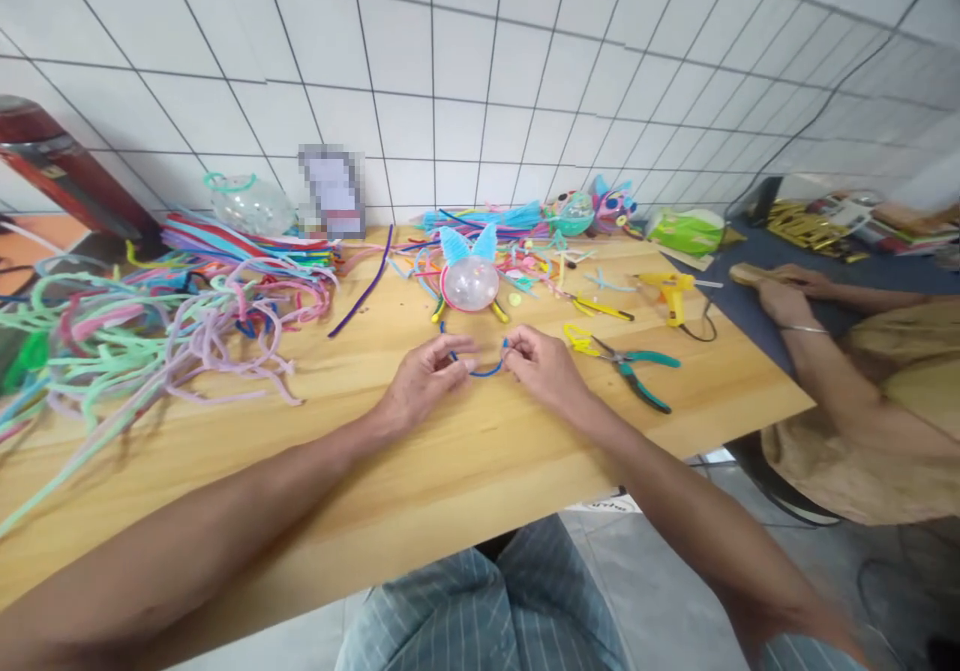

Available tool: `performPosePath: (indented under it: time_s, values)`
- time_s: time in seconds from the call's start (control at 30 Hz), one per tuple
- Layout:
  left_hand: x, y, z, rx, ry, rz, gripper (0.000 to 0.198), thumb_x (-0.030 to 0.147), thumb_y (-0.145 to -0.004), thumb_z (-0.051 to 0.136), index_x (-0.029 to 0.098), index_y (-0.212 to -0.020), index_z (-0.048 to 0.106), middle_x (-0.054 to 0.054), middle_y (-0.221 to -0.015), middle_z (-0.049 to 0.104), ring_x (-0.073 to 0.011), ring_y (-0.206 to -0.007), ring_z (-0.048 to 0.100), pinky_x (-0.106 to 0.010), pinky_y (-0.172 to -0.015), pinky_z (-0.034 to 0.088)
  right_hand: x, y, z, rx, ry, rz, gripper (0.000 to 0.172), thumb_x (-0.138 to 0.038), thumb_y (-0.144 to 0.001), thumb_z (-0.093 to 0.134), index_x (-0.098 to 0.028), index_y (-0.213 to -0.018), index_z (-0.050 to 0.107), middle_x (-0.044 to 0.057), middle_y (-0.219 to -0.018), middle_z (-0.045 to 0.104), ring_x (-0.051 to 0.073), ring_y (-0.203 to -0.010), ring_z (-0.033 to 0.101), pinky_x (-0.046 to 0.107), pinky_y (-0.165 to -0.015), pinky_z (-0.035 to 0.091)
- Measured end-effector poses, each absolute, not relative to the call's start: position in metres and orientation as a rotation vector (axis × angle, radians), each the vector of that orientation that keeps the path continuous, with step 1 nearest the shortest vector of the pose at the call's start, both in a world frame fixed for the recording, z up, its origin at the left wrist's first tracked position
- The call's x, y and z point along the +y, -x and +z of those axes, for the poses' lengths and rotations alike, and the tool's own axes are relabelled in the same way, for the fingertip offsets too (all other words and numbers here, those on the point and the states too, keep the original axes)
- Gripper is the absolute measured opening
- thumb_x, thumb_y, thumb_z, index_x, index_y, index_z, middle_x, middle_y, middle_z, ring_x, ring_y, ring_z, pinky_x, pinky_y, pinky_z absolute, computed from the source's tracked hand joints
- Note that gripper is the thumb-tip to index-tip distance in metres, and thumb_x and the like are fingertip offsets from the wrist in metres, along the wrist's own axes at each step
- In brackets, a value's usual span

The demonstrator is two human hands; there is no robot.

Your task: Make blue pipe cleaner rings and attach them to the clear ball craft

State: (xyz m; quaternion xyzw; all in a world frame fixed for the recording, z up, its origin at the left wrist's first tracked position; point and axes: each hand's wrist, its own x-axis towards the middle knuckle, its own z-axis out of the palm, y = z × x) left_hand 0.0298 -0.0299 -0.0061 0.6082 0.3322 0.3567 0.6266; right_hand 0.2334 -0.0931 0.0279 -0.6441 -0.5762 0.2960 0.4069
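A dark blue pipe cleaner (487,373) curves in a U between my two hands, low over the wooden table. My left hand (429,376) has its thumb and fingers closed around one side of it, and that end sticks up past the fingers. The other end is pinched by my right hand (541,359). Just beyond my hands stands a clear round ball figure (471,283) with light blue pipe-cleaner ears, a pink rim and yellow-tipped legs. Pliers with teal handles (637,366) lie right of my right hand, their jaws beside a bent yellow pipe cleaner (581,339).
Tangled pale green and lilac pipe cleaners (187,341) cover the table's left side. A purple pipe cleaner (364,286) lies alone near the middle. A yellow glue gun (675,296) with a cord stands at right. Another person's arm (825,361) rests at the dark table (855,286).
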Motion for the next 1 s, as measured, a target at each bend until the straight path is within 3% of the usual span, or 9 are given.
performPosePath:
  time_s: [0.1, 0.17, 0.27, 0.33, 0.43, 0.53, 0.67, 0.8, 1.0]
  values:
    - [-0.029, -0.031, -0.004, 0.751, -1.314, 0.834, 0.078, 0.056, -0.070, 0.089, 0.015, -0.130, 0.059, -0.017, -0.123, 0.077, -0.0065, -0.057, 0.062, -0.022, -0.054, 0.052, -0.107, -0.237, 0.028, -1.386, 1.621, 0.753, 0.009, -0.032, -0.082, 0.060, -0.025, -0.078, 0.058, -0.003, -0.066, 0.067, 0.014, -0.058, 0.057, 0.026, -0.058, 0.044]
    - [-0.028, -0.032, -0.004, 0.750, -1.281, 0.804, 0.078, 0.060, -0.066, 0.090, 0.014, -0.122, 0.062, -0.013, -0.106, 0.080, -0.0101, -0.060, 0.065, -0.023, -0.055, 0.054, -0.117, -0.240, 0.026, -1.330, 1.614, 0.778, 0.013, -0.036, -0.085, 0.059, -0.024, -0.080, 0.058, -0.002, -0.070, 0.070, 0.013, -0.058, 0.059, 0.027, -0.058, 0.046]
    - [-0.030, -0.032, -0.005, 0.758, -1.340, 0.745, 0.061, 0.062, -0.069, 0.087, 0.013, -0.102, 0.071, -0.005, -0.076, 0.076, -0.0142, -0.063, 0.067, -0.026, -0.061, 0.056, -0.131, -0.239, 0.020, -1.266, 1.594, 0.842, 0.016, -0.039, -0.087, 0.059, -0.024, -0.082, 0.058, 0.000, -0.073, 0.073, 0.013, -0.058, 0.061, 0.027, -0.060, 0.048]
    - [-0.034, -0.031, -0.005, 0.753, -1.455, 0.728, 0.050, 0.060, -0.077, 0.082, 0.014, -0.093, 0.074, -0.003, -0.071, 0.074, -0.0143, -0.064, 0.066, -0.027, -0.065, 0.056, -0.139, -0.235, 0.016, -1.239, 1.583, 0.885, 0.018, -0.040, -0.087, 0.060, -0.023, -0.082, 0.058, 0.001, -0.075, 0.074, 0.013, -0.060, 0.063, 0.028, -0.061, 0.050]
    - [-0.042, -0.027, -0.004, 0.725, -1.729, 0.718, 0.034, 0.050, -0.089, 0.073, 0.017, -0.091, 0.078, -0.003, -0.078, 0.077, -0.0153, -0.070, 0.068, -0.026, -0.070, 0.056, -0.151, -0.232, 0.014, -1.216, 1.560, 0.974, 0.018, -0.041, -0.088, 0.062, -0.023, -0.087, 0.059, 0.002, -0.081, 0.077, 0.014, -0.064, 0.067, 0.029, -0.066, 0.052]
    - [-0.047, -0.023, -0.003, 0.712, -1.978, 0.744, 0.025, 0.038, -0.097, 0.062, 0.019, -0.097, 0.080, -0.004, -0.089, 0.081, -0.0176, -0.079, 0.074, -0.027, -0.078, 0.059, -0.162, -0.253, 0.018, -1.285, 1.568, 1.000, 0.021, -0.039, -0.086, 0.070, -0.023, -0.098, 0.064, 0.004, -0.095, 0.080, 0.019, -0.083, 0.074, 0.033, -0.077, 0.055]
    - [-0.045, -0.020, -0.009, 0.703, -2.131, 0.782, 0.026, 0.034, -0.099, 0.059, 0.022, -0.105, 0.081, -0.007, -0.101, 0.084, -0.0203, -0.089, 0.079, -0.030, -0.087, 0.062, -0.167, -0.335, 0.033, -1.193, 1.786, 0.428, 0.021, -0.039, -0.085, 0.074, -0.024, -0.099, 0.070, 0.007, -0.102, 0.076, 0.023, -0.092, 0.070, 0.039, -0.086, 0.053]
    - [-0.040, -0.022, -0.013, 0.693, -2.153, 0.781, 0.025, 0.030, -0.100, 0.059, 0.021, -0.107, 0.081, -0.007, -0.100, 0.083, -0.0184, -0.085, 0.078, -0.028, -0.086, 0.063, -0.146, -0.433, 0.045, -0.803, 1.961, -0.006, 0.032, -0.027, -0.072, 0.087, -0.023, -0.091, 0.061, 0.015, -0.110, 0.070, 0.023, -0.098, 0.063, 0.039, -0.086, 0.047]
    - [-0.040, -0.026, -0.007, 0.700, -2.163, 0.840, 0.022, 0.022, -0.099, 0.057, 0.018, -0.101, 0.078, -0.005, -0.088, 0.081, -0.0128, -0.069, 0.071, -0.022, -0.070, 0.057, -0.100, -0.501, 0.046, -0.818, 2.090, 0.165, 0.036, -0.024, -0.062, 0.090, -0.023, -0.076, 0.057, 0.003, -0.073, 0.063, 0.016, -0.070, 0.059, 0.037, -0.070, 0.044]
